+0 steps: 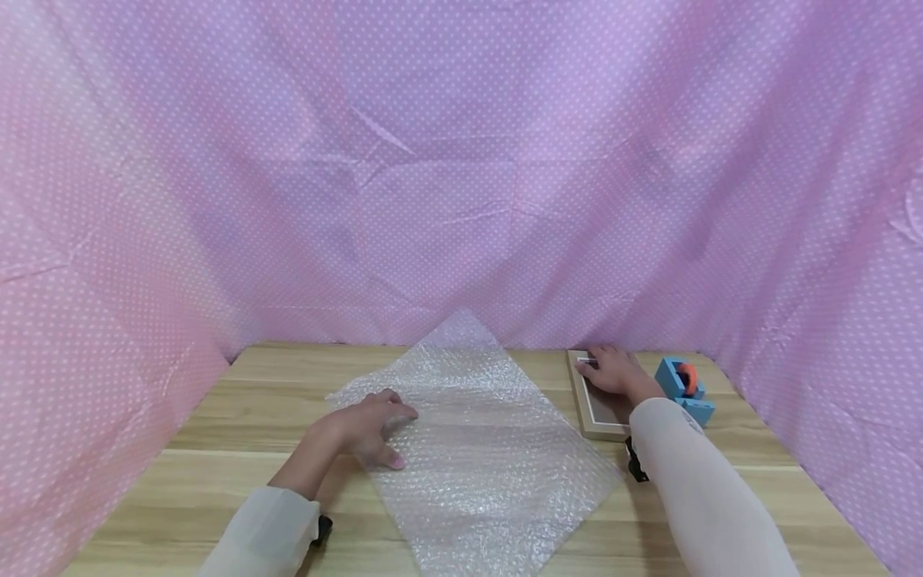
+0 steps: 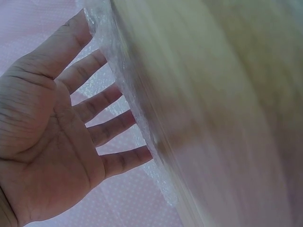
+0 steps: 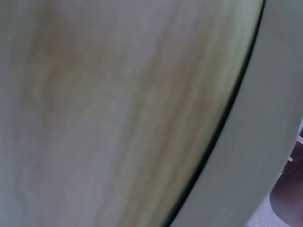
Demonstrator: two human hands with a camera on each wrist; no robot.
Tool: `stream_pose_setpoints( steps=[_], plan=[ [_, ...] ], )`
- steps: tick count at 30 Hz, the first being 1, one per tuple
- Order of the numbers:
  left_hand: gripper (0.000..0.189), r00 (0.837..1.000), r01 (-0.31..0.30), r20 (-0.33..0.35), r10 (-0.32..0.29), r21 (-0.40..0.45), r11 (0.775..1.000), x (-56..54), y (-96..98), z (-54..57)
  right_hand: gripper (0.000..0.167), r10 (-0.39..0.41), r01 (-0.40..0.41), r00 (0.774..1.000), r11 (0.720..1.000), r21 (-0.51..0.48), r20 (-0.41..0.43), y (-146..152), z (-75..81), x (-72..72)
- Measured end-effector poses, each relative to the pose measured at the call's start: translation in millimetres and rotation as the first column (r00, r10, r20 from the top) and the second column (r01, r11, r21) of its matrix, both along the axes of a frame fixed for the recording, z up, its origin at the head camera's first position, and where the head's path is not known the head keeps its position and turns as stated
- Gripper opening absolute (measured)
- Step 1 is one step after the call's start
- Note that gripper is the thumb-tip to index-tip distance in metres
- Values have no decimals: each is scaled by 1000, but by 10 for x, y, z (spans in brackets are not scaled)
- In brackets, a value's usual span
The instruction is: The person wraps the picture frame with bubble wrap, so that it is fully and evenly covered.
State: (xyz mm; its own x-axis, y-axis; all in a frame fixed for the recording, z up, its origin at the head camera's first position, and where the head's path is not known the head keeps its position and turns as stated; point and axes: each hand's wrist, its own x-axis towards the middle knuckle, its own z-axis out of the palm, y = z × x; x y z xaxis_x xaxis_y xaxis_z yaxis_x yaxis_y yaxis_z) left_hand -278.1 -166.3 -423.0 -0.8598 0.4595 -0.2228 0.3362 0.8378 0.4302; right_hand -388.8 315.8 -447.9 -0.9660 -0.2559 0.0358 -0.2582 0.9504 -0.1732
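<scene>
Hanging behind and to both sides, the pink dotted curtain [image 1: 461, 200] was the largest item we recorded.

Worktop [image 1: 252, 417]: pale, wood-grained, bearing all else.

Bubble-wrap sheet [image 1: 497, 457]: one, clear, laid flat with corners pointing away from and toward the person. We judged it light enough to slide or crease if a hand dragged on its edge.

Picture frame [image 1: 602, 407]: one, pale wooden rim, white inner border, flat at the right of the worktop, near the sheet's right corner. We thought a lift from one side might tip it, the far side being unsupported.

Left hand [image 1: 369, 427]: fingers spread apart and straight, tips touching the sheet's left edge; nothing clasped.

Right hand [image 1: 614, 373]: resting on the frame's far part. We could not tell whether its fingers gripped the rim; a loose hold might, in our view, let the frame slip.

Tape dispenser [image 1: 669, 377]: blue, just right of the right hand. We considered a knock possible should the forearm swing outward.

Tape roll [image 1: 690, 378]: orange, seated in the dispenser.
</scene>
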Motion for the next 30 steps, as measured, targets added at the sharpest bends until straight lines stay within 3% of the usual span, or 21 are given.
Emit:
stream_pose_setpoints(
  steps=[10,17,24,30],
  plan=[
    [77,1000,12,-1,-12,14,1000,-7,-6,9,57,-30,33,997,999,-41,73,-14,79,1],
    [77,1000,11,4,-11,23,1000,-8,-5,11,48,-41,46,996,997,-61,75,3,36,-30],
    [77,1000,4,1,-4,18,1000,-6,7,-11,22,58,-60,998,997,-55,-35,46,23,-39],
    [76,1000,-10,-5,10,9,1000,7,10,4,11,78,-79,997,996,-36,-21,-4,88,-35]
  ],
)
